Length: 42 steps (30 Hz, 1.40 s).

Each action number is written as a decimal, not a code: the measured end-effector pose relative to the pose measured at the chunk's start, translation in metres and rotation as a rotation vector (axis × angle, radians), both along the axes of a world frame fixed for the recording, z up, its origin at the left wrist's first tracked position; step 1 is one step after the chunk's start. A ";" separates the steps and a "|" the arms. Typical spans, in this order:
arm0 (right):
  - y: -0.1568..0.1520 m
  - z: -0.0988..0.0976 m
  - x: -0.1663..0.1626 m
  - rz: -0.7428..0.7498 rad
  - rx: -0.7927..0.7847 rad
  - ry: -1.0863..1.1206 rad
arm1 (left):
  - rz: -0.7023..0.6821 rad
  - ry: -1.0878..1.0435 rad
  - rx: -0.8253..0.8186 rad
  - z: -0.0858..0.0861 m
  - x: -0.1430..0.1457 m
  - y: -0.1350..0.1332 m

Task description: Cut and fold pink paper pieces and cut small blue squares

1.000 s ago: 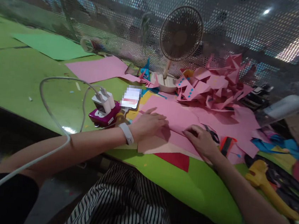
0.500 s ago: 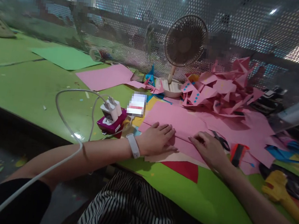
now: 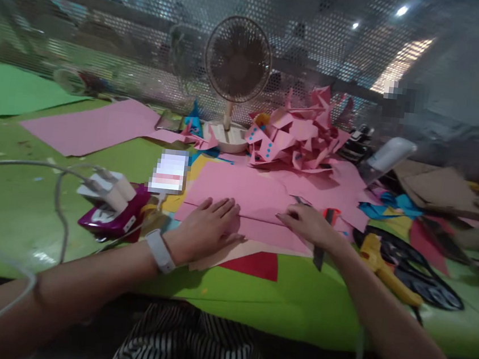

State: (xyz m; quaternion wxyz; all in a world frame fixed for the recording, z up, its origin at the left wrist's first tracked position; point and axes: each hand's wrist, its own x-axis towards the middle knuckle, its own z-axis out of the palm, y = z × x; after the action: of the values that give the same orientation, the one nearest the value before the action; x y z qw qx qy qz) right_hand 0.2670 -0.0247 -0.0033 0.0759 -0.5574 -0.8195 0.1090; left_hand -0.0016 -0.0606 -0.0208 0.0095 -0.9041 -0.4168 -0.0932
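While a purple box point(image 3: 112, 217) with white plugs point(image 3: 112, 188) stands beside a phone point(image 3: 169, 172), the left hand point(image 3: 206, 226) lies flat, fingers slightly apart, on the pink paper point(image 3: 242, 188), which rests atop other sheets point(image 3: 254, 264) on the green table point(image 3: 295, 305). Farther right, the right hand point(image 3: 309, 226) touches the paper's edge, thumb and fingers close together, though whether they pinch it cannot be told, and past it lies a yellow tool point(image 3: 387, 275)

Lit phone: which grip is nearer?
Left. The left grip lies flat on pink paper, to the right of the phone and nearer the person; the right grip is farther right, at the same paper.
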 end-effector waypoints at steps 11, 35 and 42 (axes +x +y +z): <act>-0.032 -0.001 -0.035 0.145 0.216 0.052 | 0.036 0.069 0.005 -0.005 0.000 0.009; -0.047 -0.038 -0.043 0.290 0.164 -0.105 | 0.059 0.076 -0.043 -0.002 -0.002 -0.001; -0.048 -0.048 -0.040 0.308 0.242 -0.068 | 0.079 0.073 -0.052 0.000 -0.002 -0.005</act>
State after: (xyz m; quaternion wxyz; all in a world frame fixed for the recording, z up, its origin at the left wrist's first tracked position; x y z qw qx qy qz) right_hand 0.2268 -0.0730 -0.0515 0.0969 -0.4156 -0.9044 0.0010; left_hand -0.0033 -0.0659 -0.0206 0.0047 -0.8896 -0.4540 -0.0487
